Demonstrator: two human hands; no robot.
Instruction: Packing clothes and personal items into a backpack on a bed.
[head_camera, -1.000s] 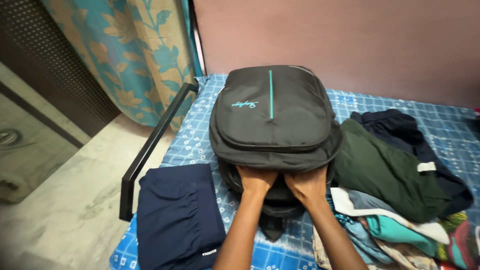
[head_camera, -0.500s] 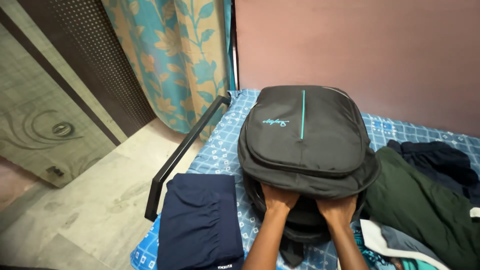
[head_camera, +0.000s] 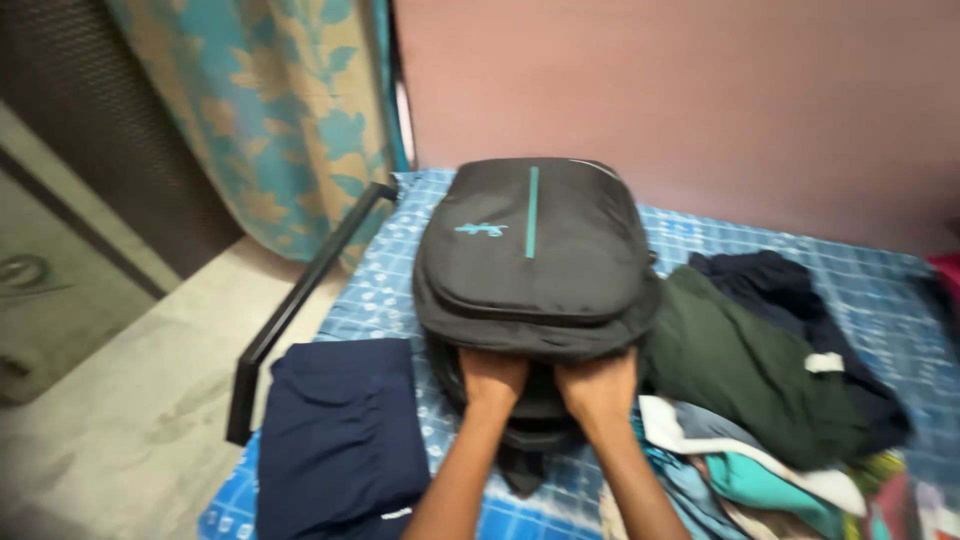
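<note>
A dark grey backpack (head_camera: 535, 250) with a teal stripe lies flat on a bed covered by a blue checked sheet (head_camera: 385, 290). My left hand (head_camera: 490, 378) and my right hand (head_camera: 598, 385) are both pushed into its near opening, fingers hidden under the top flap, backs of the hands showing. What the fingers hold inside the bag cannot be seen. A folded navy garment (head_camera: 340, 440) lies just left of my left forearm.
A pile of clothes lies right of the bag: a dark green garment (head_camera: 745, 370), a navy one (head_camera: 790, 290) and teal and white pieces (head_camera: 770, 480). A black bed rail (head_camera: 295, 305) runs along the left edge. Floral curtain (head_camera: 270, 120), pink wall and tiled floor lie beyond.
The view has swung right and blurred, so the bag sits further left in frame and the clothes pile shows again. Both hands stay inside the bag's opening.
</note>
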